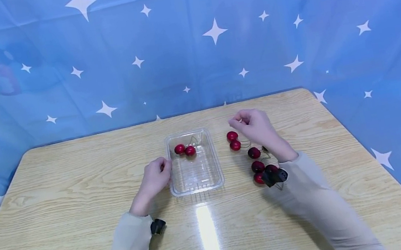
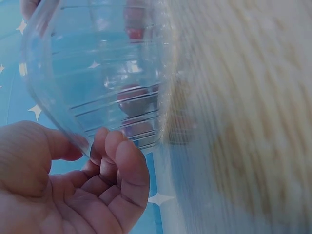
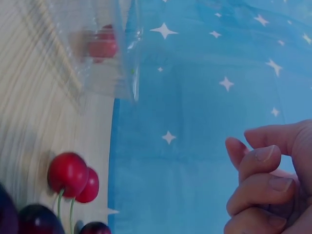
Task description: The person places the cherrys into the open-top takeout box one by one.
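Observation:
A clear plastic box (image 1: 196, 178) stands on the table, with two red cherries (image 1: 184, 149) joined by their stems near its far end. My left hand (image 1: 156, 176) grips the box's left rim; in the left wrist view the thumb and bent fingers (image 2: 127, 163) meet at that rim. Above the table, right of the box, hovers my right hand (image 1: 254, 125). Its fingers are loosely bent, and the right wrist view shows nothing held. A red cherry pair (image 1: 233, 140) lies just below it, with dark cherries (image 1: 257, 166) nearer me, partly hidden by the right wrist camera.
The wooden table (image 1: 77, 198) has its far edge against a blue star-patterned cloth (image 1: 180, 49). Black wrist cameras (image 1: 158, 226) sit on both sleeves. A bright light reflection (image 1: 208, 232) shows on the tabletop in front of the box.

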Available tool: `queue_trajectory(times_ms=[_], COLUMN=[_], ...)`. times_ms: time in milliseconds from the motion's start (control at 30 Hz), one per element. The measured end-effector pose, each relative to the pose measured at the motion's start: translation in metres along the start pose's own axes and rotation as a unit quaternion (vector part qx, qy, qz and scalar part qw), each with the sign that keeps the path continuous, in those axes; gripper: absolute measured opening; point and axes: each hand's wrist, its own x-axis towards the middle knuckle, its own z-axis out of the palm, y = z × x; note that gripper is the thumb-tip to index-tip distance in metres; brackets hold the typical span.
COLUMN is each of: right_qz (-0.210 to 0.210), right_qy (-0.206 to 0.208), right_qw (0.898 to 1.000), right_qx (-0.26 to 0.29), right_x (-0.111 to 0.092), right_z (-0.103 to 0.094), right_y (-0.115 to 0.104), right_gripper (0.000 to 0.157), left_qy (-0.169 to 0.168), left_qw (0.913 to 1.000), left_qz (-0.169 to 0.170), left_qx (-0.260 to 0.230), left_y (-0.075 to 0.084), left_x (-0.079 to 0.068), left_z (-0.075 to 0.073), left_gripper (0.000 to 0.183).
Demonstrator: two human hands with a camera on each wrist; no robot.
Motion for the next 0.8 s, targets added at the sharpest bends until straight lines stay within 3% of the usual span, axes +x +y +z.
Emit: queue_trajectory(times_ms=[300,500,800], right_qz=[0.012,0.042,0.021], right_qy=[-0.003,-0.007,0.001], right_qw=[1.0,0.999,1.0], right_qx=[-0.004,0.001,-0.02], right_x=[-0.011,-0.017,-0.027], right_z=[-0.011,-0.017,-0.026], right_y=[0.015,0.022,0.031], right_gripper=[0.023,0.022,0.022], left_qy=[0.005,0.006,0.003], left_qw=[1.0,1.0,1.0], left_qz=[0.001,0.002,-0.002], left_qx=[0.004,0.007,0.003], left_y=[0.002,0.001,0.0], left_x=[0.001,0.002,0.0], left_z=[0.0,0.001,0.001], left_gripper=[0.03,0.03,0.03])
